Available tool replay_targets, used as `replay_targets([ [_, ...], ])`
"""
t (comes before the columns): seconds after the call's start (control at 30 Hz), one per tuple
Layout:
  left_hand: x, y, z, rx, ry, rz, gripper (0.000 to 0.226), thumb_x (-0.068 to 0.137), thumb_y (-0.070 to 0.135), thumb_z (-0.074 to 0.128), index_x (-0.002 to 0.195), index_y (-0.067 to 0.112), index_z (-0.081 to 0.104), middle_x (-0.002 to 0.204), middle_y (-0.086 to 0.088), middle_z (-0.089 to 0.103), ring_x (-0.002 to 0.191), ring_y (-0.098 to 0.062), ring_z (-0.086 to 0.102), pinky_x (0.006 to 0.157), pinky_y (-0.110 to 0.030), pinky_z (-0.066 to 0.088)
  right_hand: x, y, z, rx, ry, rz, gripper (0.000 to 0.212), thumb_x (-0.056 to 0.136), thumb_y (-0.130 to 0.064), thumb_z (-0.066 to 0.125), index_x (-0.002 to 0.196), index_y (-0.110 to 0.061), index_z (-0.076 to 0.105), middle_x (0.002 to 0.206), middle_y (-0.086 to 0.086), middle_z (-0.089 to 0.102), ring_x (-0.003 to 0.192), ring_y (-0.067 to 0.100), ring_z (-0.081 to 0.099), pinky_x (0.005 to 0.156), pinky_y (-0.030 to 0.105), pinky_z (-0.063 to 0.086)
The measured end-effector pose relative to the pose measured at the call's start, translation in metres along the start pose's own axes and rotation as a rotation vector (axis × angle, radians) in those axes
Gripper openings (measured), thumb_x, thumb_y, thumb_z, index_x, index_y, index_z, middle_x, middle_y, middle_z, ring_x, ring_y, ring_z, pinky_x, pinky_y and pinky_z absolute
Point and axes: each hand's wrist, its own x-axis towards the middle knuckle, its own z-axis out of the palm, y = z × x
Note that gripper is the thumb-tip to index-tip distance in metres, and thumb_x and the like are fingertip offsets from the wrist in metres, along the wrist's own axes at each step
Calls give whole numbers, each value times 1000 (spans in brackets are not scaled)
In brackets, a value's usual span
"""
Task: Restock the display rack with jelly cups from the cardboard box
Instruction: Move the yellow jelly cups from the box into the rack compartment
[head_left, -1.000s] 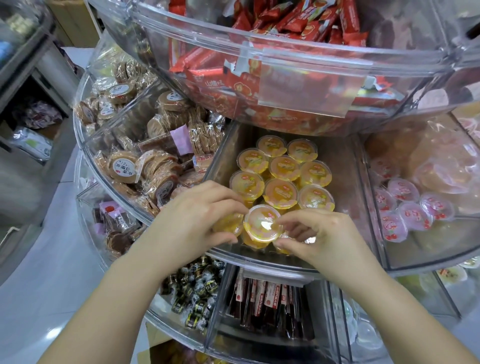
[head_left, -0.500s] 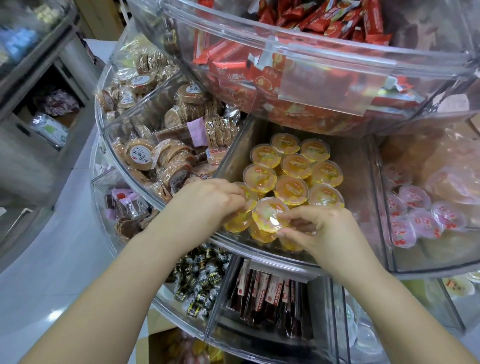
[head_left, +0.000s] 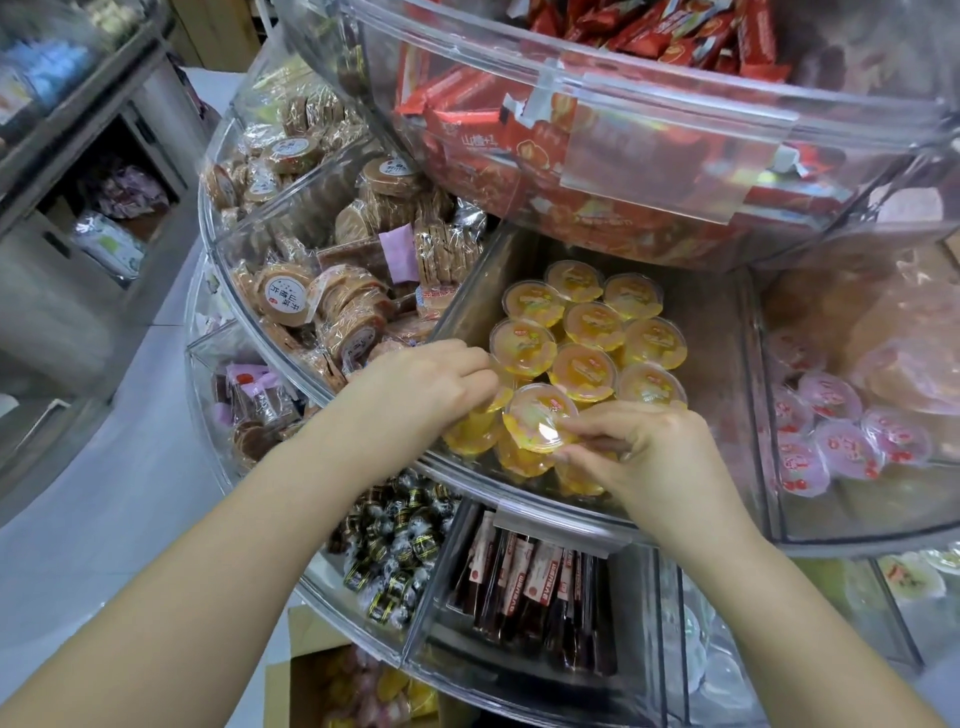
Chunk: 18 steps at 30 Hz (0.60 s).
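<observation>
Fingertips of my right hand pinch the near rim of one orange cup, thumb below and fingers curled over its foil lid. The cup sits tilted at the front of the orange bin, resting on other cups beneath it. My left hand is just beside it, fingers curled down onto a cup at the bin's front left corner; I cannot tell how firmly they grip, but they wrap around it.

Room is tight here. The bin's clear front lip runs right under both wrists, and the upper tier's curved wall overhangs the back of the bin, so the open space is a low slot between them. A clear divider bounds the bin on the left, another on the right.

Behind my fingers, more orange cups stand upright in rows, lids touching. The left compartment holds wrapped round biscuits; the right one holds pink cups. The tier above is filled with red packets. Below the lip are dark wrapped candies and dark sticks in separate compartments. At the bottom edge, the box stands open on the floor with yellow and pink cups inside.
</observation>
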Motion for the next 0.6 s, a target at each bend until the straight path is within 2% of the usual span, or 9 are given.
replay_targets([
  [0.13,1,-2,1,4,9,24,22,66,-6,75,77,6,59,80,-8,60,71,-27,58,49,-40,51,1,0,-1,-1,-25,24,28,69,-24,80,96,-19,75,86,-7,71,76,6,66,76,26,58],
  [0.27,-7,1,-2,-114,46,-32,22,70,13,80,86,7,66,87,-6,64,80,-25,62,63,-41,55,0,-4,-8,-37,-2,2,30,67,-35,78,95,-25,72,83,-21,58,77,-6,54,71,10,48],
  [0.37,-28,8,-5,-208,262,-198,17,77,15,75,92,10,69,88,4,65,80,-14,61,73,-31,53,-3,-15,-12,-51,98,-32,23,72,-35,74,92,-26,71,80,-22,51,74,-7,48,65,9,41],
  [0.47,-67,20,-9,-336,455,-406,12,83,23,66,94,19,68,88,12,66,82,-1,60,81,-17,48,-6,-42,-6,59,108,-132,12,79,-29,70,90,-26,70,81,-19,56,74,-4,50,65,8,38],
  [0.53,-104,32,-9,-423,564,-565,12,83,26,63,94,28,66,89,21,66,84,3,60,80,-9,45,-11,-69,11,180,1,-215,11,81,-28,65,90,-27,69,81,-15,60,74,1,52,66,10,40],
  [0.6,-147,43,-1,-507,661,-768,15,82,25,65,90,37,65,89,23,66,82,2,61,76,-5,42,-19,-94,38,319,-174,-257,12,82,-31,62,93,-31,68,81,-16,60,76,3,55,66,11,42],
])
